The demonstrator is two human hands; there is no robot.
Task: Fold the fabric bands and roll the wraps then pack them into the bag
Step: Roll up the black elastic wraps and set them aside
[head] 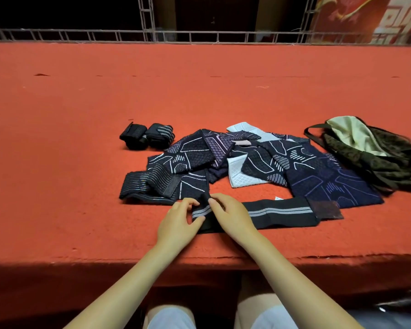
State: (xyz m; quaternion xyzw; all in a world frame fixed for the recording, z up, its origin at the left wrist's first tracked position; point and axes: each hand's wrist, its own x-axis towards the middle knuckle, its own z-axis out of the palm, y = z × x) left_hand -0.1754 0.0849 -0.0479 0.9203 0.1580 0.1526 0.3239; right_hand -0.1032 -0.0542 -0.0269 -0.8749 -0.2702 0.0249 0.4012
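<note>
Two rolled wraps (147, 136) already sat far left on the red bench (57, 162). Left hand (178, 222) and right hand (230, 214) both pinched the near end of the striped wrap (280, 213), starting its roll; next needs tight, even turns toward the bag (375, 153), far right

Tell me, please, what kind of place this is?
Probably the edge of a stage or event platform, not a home. The person works on a raised surface covered with red carpet; behind it runs a metal truss frame, and a red banner hangs at the far right.
</note>
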